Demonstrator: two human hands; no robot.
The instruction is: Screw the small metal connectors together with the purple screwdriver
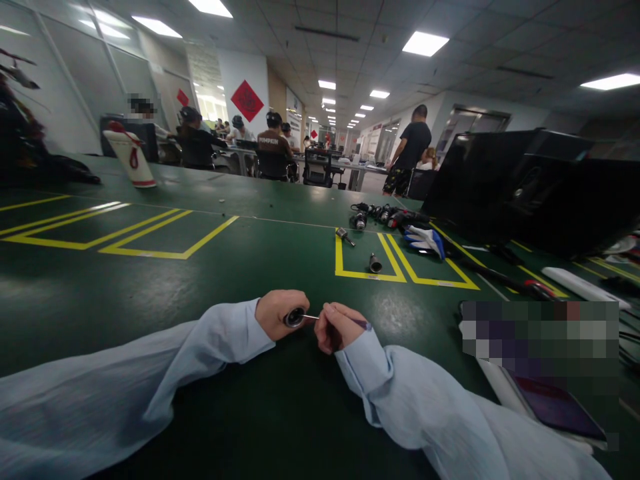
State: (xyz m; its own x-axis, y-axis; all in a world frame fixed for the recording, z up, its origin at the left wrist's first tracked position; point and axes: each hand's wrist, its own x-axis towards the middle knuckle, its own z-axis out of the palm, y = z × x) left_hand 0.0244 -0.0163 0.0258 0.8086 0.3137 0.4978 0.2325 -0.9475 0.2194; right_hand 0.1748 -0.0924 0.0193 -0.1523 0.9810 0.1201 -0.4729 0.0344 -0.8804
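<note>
My left hand (283, 313) is closed around a short metal cylinder (294, 317), its dark open end facing right toward my other hand. My right hand (340, 327) pinches a slim screwdriver (311, 317). Its thin shaft points left and the tip reaches the cylinder's open end; how deep it goes I cannot tell. The end of a purplish handle shows past my right wrist. Both hands are just above the green table (240, 280). Farther off, a metal cup-shaped part (375, 263) and a small metal part with a shaft (345, 236) lie in a yellow-taped box.
Behind the parts sit several dark metal pieces and cables (385, 215), with a blue-and-white glove (425, 240) beside them. A phone (555, 407) lies at my right, near black monitors (505, 187). A white cup (131, 157) stands far left. Several people sit beyond the table.
</note>
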